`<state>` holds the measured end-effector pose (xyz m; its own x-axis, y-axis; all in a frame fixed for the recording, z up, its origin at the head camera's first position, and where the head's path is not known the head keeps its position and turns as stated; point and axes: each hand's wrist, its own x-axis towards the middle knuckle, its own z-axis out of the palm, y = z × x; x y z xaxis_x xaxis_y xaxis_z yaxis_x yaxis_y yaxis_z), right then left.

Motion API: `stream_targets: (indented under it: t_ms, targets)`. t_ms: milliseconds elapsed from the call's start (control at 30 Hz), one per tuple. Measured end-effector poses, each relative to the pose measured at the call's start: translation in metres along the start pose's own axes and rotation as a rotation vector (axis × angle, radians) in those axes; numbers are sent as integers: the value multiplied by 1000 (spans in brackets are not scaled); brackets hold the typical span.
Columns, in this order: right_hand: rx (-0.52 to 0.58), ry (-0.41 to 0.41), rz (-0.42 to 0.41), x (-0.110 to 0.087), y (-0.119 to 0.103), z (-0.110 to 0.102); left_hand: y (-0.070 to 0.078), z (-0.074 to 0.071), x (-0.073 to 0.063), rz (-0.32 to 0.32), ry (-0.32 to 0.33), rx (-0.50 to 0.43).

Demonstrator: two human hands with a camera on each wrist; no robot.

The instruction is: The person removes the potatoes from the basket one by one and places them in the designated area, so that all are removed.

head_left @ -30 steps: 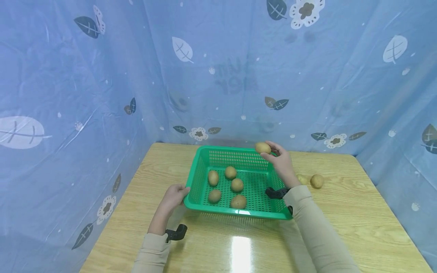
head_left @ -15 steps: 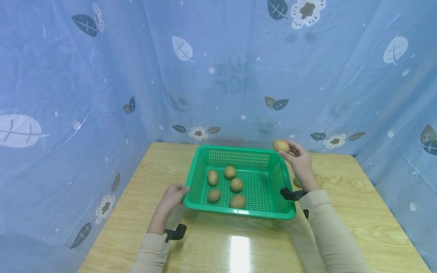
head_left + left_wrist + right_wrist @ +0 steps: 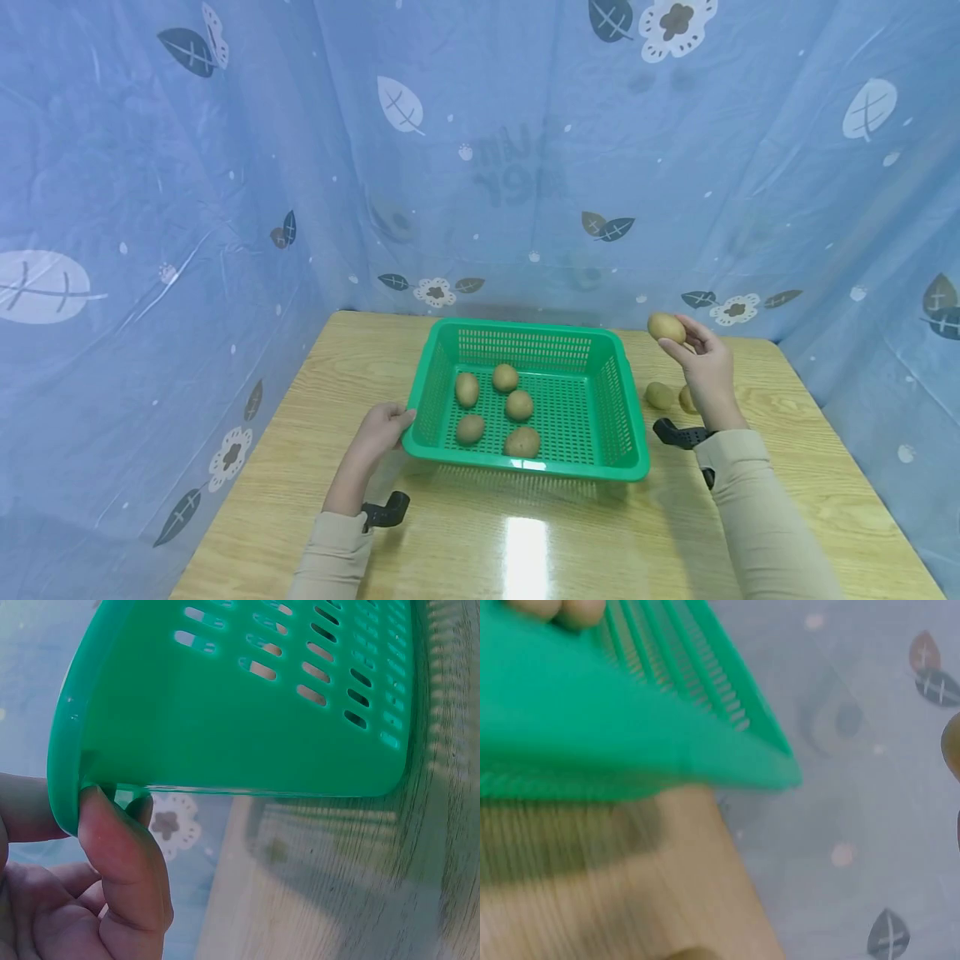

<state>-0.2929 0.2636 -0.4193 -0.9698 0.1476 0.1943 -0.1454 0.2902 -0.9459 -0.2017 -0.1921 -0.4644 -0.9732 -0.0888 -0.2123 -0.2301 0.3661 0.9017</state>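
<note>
The fingers of your right hand (image 3: 707,367), toward the right of the head view, pinch one potato (image 3: 667,327) between the thumb and the fingertips, and most of its skin is left uncovered. That is a narrow hold on a smooth, rounded thing, so if your thumb slackens or slides round the curve, the potato could roll out and drop. The right wrist view shows only a sliver of it at the right edge, so you cannot check the contact from there. Just below, two loose potatoes (image 3: 659,395) lie on the surface (image 3: 375,358), one of them partly hidden behind your hand; if you lower your wrist without looking, you could knock either one and set it rolling toward the right side of the frame. The black wrist mount (image 3: 678,435) sits near the right side of the green basket (image 3: 585,472), so a low sweep toward the middle could catch the rim and jolt it. At the left of the basket, the fingers of your left hand (image 3: 382,429) grip the rim by the lower-left corner. With only that one corner held, a bump on the far side would probably make the basket swivel about your grip, and lifting there could tip it. The five potatoes inside (image 3: 519,406) lie in its left and middle part, loose on the slotted floor, so a tilt or jerk would likely send them rolling into one another.
</note>
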Motion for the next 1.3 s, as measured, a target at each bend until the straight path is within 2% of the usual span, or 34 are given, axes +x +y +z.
stream_targets:
  t_ms: [367,633,800,933,1300]
  targets:
    - [22,108,93,0,37,-14,0,-1,-1,9,-2,0]
    - [-32,182,186,-4,60,-27,0,1,-1,-4,-5,3]
    - [-72,186,231,-6,73,-36,0,1,-2,-1,-2,-1]
    - [-32,196,282,-7,83,-43,1,1,-3,9,1,-5]
    - [165,308,387,-14,100,-54,-1,1,0,15,5,9]
